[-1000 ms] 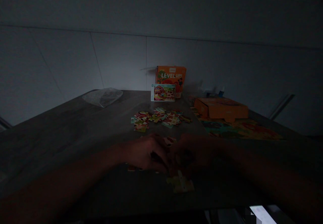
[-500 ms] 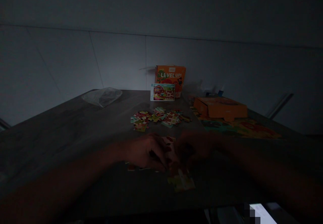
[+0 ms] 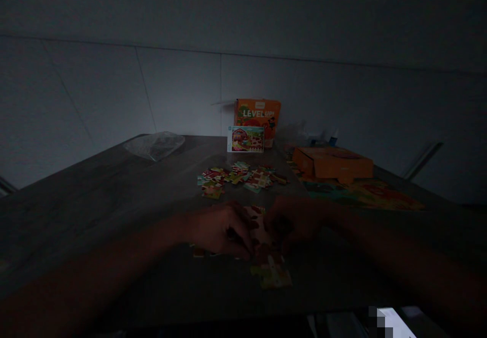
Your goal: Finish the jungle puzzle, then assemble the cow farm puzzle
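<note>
In dim light, a partly joined jigsaw puzzle [image 3: 261,231] with pink and dark red patches lies near the front of the table, between my hands. My left hand [image 3: 222,229] is closed at its left side, fingertips pinched down on the pieces. From the right, my right hand [image 3: 294,221] is closed on the opposite edge, its fingertips mostly in shadow. A yellowish lower piece [image 3: 276,275] extends toward me. More pieces show partly under my left hand. Just beyond lies a loose pile of puzzle pieces [image 3: 256,178].
A picture card [image 3: 247,140] leans against an upright orange box [image 3: 262,109] at the back. On the right, another orange box [image 3: 338,164] rests on a colourful sheet [image 3: 380,196]. A clear plastic bag [image 3: 155,145] lies back left. A bright screen-like object [image 3: 395,323] shows below the table edge.
The lower end of the joined puzzle has shifted slightly left. Both hands keep nearly the same place and hold on the pieces.
</note>
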A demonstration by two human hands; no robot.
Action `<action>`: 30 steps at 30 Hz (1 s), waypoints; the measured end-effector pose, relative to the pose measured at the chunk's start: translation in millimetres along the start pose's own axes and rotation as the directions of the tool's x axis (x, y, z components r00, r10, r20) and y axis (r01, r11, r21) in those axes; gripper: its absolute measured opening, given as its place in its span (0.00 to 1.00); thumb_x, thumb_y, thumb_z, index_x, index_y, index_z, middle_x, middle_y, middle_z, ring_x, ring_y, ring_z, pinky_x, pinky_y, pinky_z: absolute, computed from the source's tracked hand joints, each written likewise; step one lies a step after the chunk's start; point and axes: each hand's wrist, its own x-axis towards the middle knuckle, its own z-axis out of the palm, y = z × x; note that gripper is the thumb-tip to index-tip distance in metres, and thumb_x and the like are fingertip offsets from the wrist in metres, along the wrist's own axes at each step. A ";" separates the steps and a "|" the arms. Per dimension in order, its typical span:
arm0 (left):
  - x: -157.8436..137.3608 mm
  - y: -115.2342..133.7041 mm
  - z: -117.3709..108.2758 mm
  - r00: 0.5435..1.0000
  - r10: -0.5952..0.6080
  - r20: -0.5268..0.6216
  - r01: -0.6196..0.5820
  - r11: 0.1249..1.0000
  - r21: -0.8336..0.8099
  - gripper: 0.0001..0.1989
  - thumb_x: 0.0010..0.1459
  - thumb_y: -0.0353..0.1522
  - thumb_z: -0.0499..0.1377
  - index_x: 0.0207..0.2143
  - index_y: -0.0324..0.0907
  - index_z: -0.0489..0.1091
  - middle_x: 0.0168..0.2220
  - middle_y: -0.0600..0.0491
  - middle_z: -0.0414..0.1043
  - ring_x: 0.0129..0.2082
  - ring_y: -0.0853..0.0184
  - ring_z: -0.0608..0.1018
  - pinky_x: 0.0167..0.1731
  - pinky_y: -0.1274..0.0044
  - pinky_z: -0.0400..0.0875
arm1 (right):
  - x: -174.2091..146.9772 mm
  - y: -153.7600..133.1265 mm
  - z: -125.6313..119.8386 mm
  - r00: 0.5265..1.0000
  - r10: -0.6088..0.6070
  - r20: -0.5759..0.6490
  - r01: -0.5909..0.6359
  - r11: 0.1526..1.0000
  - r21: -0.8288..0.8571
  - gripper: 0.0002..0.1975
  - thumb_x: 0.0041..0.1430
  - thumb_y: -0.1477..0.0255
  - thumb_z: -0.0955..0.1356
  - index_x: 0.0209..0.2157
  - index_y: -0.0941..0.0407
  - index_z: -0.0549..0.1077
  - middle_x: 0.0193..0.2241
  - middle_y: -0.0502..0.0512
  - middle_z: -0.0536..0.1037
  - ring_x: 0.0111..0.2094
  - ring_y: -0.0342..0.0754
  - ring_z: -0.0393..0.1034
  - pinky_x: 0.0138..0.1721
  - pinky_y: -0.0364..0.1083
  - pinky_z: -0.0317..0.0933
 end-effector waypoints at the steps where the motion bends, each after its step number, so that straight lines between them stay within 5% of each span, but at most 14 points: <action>1: 0.0 -0.5 0.5 1.000 -0.016 -0.002 0.016 1.000 0.008 0.02 0.56 0.29 0.68 0.34 0.40 0.80 0.27 0.51 0.77 0.29 0.68 0.75 0.33 0.78 0.67 | 0.1 0.0 0.0 1.000 -0.006 -0.004 0.006 1.000 0.004 0.18 0.48 0.60 0.77 0.28 0.59 0.73 0.22 0.45 0.71 0.21 0.38 0.62 0.24 0.37 0.54; 6: 3.5 4.1 3.3 0.992 -0.129 -0.003 0.128 0.983 0.128 0.10 0.57 0.38 0.67 0.35 0.40 0.77 0.31 0.52 0.77 0.32 0.67 0.76 0.35 0.77 0.67 | 0.3 0.9 0.8 1.000 -0.014 -0.014 0.014 0.999 0.046 0.19 0.49 0.58 0.76 0.28 0.59 0.73 0.22 0.45 0.71 0.21 0.38 0.63 0.24 0.38 0.54; 13: 9.9 31.8 8.5 0.998 -0.050 0.036 0.039 0.965 0.259 0.27 0.43 0.45 0.74 0.43 0.42 0.74 0.47 0.47 0.74 0.48 0.55 0.74 0.52 0.67 0.66 | 0.5 2.0 0.2 0.994 -0.076 -0.075 0.080 0.996 0.050 0.18 0.51 0.62 0.75 0.39 0.60 0.75 0.25 0.47 0.72 0.24 0.39 0.63 0.25 0.38 0.55; 20: 9.2 28.9 -0.1 0.995 -0.092 0.043 0.075 0.947 0.312 0.13 0.52 0.37 0.70 0.37 0.42 0.74 0.37 0.52 0.74 0.40 0.62 0.76 0.41 0.74 0.69 | 3.0 4.8 -1.6 0.977 -0.088 -0.196 0.066 0.991 -0.114 0.07 0.55 0.73 0.70 0.37 0.59 0.73 0.24 0.46 0.70 0.22 0.39 0.58 0.26 0.39 0.52; 27: 9.0 32.6 -0.1 0.995 -0.051 0.082 0.028 0.965 0.262 0.09 0.52 0.33 0.70 0.35 0.42 0.75 0.35 0.53 0.77 0.43 0.61 0.76 0.49 0.71 0.66 | 3.2 3.9 -2.6 0.974 -0.047 -0.222 0.004 0.982 -0.191 0.08 0.55 0.71 0.70 0.37 0.59 0.73 0.22 0.45 0.69 0.22 0.39 0.59 0.27 0.40 0.51; 30: 9.7 36.4 1.6 0.989 -0.114 0.093 0.086 0.961 0.263 0.05 0.52 0.28 0.67 0.29 0.42 0.73 0.30 0.54 0.76 0.38 0.63 0.77 0.43 0.73 0.68 | 3.6 4.3 -2.1 0.977 -0.042 -0.207 0.006 0.985 -0.175 0.08 0.56 0.70 0.70 0.37 0.59 0.72 0.23 0.46 0.69 0.23 0.40 0.60 0.27 0.40 0.52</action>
